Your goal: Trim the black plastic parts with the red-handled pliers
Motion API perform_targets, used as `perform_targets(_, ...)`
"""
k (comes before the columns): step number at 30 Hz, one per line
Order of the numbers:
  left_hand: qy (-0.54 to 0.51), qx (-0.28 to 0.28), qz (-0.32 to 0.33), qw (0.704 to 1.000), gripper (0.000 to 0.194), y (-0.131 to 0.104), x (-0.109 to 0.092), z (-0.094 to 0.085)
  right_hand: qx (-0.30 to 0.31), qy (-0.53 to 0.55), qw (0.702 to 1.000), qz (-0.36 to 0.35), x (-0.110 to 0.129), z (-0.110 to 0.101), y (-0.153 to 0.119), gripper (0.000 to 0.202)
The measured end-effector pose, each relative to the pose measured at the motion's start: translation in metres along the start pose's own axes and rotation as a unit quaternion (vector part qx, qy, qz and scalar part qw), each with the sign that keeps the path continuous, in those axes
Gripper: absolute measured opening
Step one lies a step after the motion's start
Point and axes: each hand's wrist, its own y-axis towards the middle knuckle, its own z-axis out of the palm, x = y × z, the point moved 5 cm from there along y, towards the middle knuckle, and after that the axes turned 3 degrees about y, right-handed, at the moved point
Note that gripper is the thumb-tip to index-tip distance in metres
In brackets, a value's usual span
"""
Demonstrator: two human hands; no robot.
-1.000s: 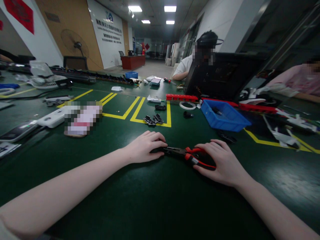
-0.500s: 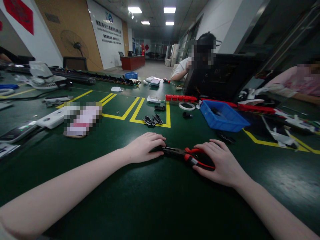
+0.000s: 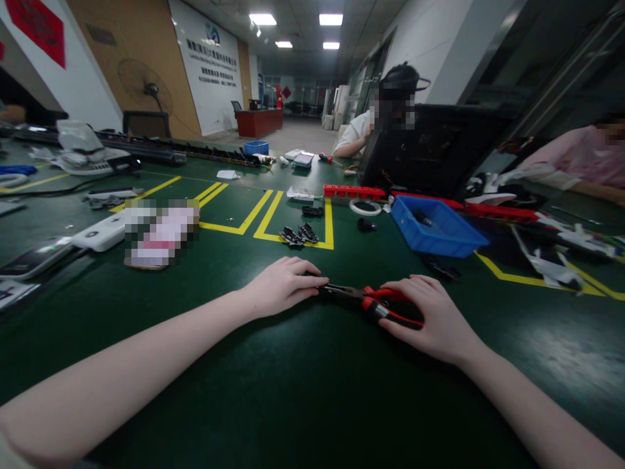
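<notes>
My right hand is wrapped round the red and black handles of a pair of needle-nose pliers. The pliers' thin dark jaws point left, toward my left hand. There, the thumb and fingertips are pressed together right at the jaw tips. A bit of something small and dark shows between those fingers, but most of it is hidden, so its kind cannot be made out. Beyond the hands, small black parts lie inside a yellow-taped outline, with another black part behind them.
To the right stands a blue bin with dark pieces in it. A roll of white tape and red strips lie near it. At left are a phone and a white power strip. A person sits across the green table.
My left fingers have closed further together at the jaw tips, covering more of the dark piece. The pliers and my right hand have shifted slightly right.
</notes>
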Motion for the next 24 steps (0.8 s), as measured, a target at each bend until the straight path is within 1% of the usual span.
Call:
perform_targets(8, -0.026, -0.005, -0.003, 1.0, 0.034, -0.0004, 0.0005, 0.0011, -0.01, 0.016, 1.0, 0.004, -0.0011, 0.0002, -0.0003, 0.039)
perform_targets(13, -0.025, 0.013, 0.002, 1.0, 0.036, 0.0003, -0.0006, 0.0003, -0.009, 0.014, 1.0, 0.004, -0.0004, 0.0014, -0.0002, 0.04)
perform_targets(20, -0.025, 0.011, 0.007, 1.0, 0.038, -0.0004, 0.0001, 0.0011, -0.038, -0.011, 0.999, -0.026, 0.0056, -0.0032, -0.0002, 0.039)
perform_targets(24, -0.026, 0.011, 0.005, 1.0, 0.04, -0.0008, 0.0019, 0.0023, -0.041, -0.011, 0.999, -0.027, 0.0051, -0.0026, -0.0009, 0.04)
